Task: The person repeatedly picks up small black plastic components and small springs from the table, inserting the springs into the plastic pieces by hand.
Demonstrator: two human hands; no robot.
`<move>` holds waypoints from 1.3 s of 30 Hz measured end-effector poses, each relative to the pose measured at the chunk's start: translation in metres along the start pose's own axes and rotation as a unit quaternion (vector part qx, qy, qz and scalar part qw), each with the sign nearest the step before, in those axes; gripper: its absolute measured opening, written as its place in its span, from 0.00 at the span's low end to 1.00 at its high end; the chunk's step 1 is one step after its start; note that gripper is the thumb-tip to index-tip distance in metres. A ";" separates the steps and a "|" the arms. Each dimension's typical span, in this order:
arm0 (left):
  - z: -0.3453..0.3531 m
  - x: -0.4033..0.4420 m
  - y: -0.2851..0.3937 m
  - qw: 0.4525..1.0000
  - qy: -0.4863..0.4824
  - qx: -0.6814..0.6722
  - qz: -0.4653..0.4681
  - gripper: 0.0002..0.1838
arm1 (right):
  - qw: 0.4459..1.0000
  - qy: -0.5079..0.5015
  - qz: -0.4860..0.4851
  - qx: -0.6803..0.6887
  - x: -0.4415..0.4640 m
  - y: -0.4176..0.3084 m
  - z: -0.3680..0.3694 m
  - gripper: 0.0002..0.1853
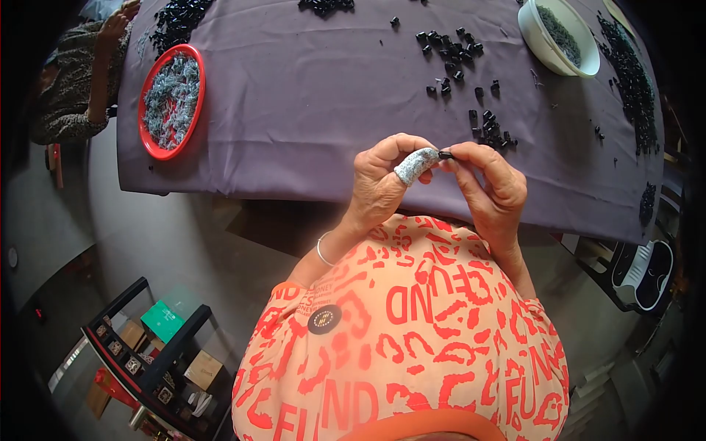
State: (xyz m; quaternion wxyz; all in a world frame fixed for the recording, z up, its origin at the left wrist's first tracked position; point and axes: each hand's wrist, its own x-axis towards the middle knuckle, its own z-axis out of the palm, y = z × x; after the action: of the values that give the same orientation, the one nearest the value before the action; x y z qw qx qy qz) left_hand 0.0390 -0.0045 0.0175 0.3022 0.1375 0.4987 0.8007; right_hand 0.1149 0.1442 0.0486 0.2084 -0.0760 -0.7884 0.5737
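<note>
My left hand [376,180] is closed in a pinch, with a pale grey-blue fabric sleeve [414,167] wrapped around its thumb. Between its fingertips and those of my right hand [494,184] is a small black plastic piece [445,155]. The right thumb and index finger pinch the piece's right end; its left end meets the left fingertips, partly hidden. Both hands are over the near edge of a table with a purple-grey cloth [309,110]. Just beyond the right hand lies a loose cluster of similar black pieces [494,134].
More black pieces [450,50] are scattered farther back, with a long dark pile [634,88] at right. A red plate [202,88] holds grey-blue trimmings; a white bowl [531,37] holds greyish bits. Another person's arm [99,81] is at far left. A shelf [151,367] stands lower left.
</note>
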 end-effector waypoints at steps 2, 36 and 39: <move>-0.001 -0.001 -0.002 1.000 0.010 -0.002 -0.004 0.07 | 0.999 0.000 -0.032 -0.030 0.003 -0.001 -0.001 0.11; -0.017 0.031 -0.038 0.849 0.012 0.475 0.231 0.14 | 0.980 -0.053 -0.070 -0.180 0.015 0.049 0.003 0.11; -0.015 0.032 -0.034 0.759 -0.003 0.614 0.217 0.11 | 0.950 -0.090 -0.109 -0.277 0.016 0.058 0.006 0.11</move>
State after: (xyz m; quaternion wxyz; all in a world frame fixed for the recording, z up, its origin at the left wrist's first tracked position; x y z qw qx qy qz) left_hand 0.0180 0.0151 -0.0220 -0.0271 0.4003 0.8393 0.3670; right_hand 0.0913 0.1641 -0.0033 0.1691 0.0077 -0.9354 0.3105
